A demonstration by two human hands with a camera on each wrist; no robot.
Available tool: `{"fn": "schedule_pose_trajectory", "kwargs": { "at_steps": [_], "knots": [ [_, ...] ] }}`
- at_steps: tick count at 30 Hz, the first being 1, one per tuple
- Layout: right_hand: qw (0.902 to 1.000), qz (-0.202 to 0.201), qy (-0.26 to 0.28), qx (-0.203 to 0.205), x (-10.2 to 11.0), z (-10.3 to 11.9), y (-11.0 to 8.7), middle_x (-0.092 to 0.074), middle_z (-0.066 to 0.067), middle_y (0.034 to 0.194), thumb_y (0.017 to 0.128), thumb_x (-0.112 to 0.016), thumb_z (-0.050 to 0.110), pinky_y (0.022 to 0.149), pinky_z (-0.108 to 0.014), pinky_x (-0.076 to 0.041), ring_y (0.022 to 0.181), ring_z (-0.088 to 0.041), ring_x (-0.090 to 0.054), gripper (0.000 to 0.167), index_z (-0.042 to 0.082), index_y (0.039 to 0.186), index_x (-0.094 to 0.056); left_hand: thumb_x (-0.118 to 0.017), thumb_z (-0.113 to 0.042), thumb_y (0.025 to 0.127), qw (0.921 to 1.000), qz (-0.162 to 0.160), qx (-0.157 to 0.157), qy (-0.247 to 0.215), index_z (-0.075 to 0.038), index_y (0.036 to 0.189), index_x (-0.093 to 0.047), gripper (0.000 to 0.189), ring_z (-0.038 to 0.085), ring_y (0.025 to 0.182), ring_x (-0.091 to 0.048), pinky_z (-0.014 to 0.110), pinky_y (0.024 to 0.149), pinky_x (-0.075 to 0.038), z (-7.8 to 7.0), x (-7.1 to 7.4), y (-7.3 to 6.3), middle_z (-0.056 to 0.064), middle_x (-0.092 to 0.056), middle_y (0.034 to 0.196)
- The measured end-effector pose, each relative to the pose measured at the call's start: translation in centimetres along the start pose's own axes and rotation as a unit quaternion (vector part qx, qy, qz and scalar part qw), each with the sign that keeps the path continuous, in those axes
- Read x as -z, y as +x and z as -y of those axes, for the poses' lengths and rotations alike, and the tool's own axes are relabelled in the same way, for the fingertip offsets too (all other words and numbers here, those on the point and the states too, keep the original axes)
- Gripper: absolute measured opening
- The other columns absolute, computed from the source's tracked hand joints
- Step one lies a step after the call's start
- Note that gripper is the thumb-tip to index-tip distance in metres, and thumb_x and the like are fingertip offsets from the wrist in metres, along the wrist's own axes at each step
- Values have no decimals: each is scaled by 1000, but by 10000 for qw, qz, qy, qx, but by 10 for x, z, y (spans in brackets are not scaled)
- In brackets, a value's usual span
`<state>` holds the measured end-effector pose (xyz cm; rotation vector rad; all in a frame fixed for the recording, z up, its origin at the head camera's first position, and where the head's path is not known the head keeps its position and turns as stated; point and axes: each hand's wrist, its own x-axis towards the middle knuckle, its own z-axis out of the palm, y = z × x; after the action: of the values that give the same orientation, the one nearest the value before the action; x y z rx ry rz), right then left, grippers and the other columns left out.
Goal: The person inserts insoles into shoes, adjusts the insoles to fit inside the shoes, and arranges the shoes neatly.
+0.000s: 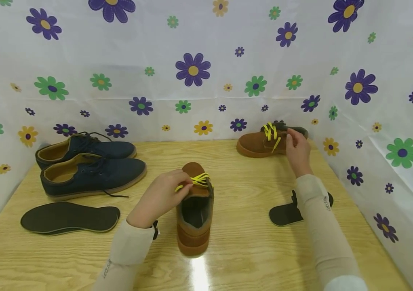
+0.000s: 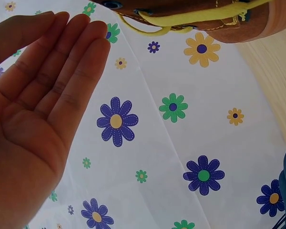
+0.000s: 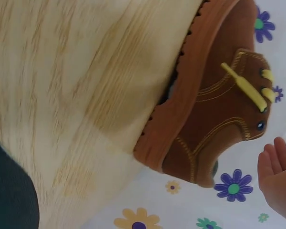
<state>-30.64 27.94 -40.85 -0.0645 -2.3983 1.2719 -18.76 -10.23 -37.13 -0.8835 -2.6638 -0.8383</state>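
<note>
My left hand [image 1: 166,192] pinches a yellow shoelace [image 1: 201,178] at the near brown shoe [image 1: 193,242]. This shoe points away from me, its dark opening toward me. In the left wrist view, the fingers [image 2: 81,81] lie long and close together, beside the shoe's laced edge. Farther off at the right, my right hand [image 1: 298,151] is raised beside the opening of a second brown shoe [image 1: 257,144], whose toe points left. A short yellow lace end [image 3: 250,90] hangs over that shoe's side. No object shows in the right fingers.
Two navy shoes [image 1: 119,173] with dark laces stand at the left, soles down. Nearer lie stacked black insoles [image 1: 70,218]. Under my right forearm lies another black insole [image 1: 284,215]. A flowered white cloth [image 1: 206,36] rises behind the wooden table [image 1: 243,242].
</note>
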Motion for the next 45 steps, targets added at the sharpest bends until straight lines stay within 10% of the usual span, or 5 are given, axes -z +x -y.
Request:
{"fn": "schedule_pose_trajectory", "kwargs": {
  "at_steps": [15,45],
  "knots": [
    [9669,1444,-2100,131,11,-16,16,-25,-37,146,103,-36,9,113,-55,-15,139,-49,-16,50,-14,145,-22,-70,-5,87,10000,20,3,-8,-6,90,-71,3,13,75,-61,32,68,-50,-2,2,0,0,-65,85],
    [9595,852,-2651,430,7,-31,10,-51,-33,121,94,-54,0,105,-57,-28,113,-50,-46,38,-12,129,-46,-71,-3,86,10000,19,-18,-69,-7,89,-71,5,13,76,-61,31,68,-51,-1,-1,0,1,-65,86]
  ]
}}
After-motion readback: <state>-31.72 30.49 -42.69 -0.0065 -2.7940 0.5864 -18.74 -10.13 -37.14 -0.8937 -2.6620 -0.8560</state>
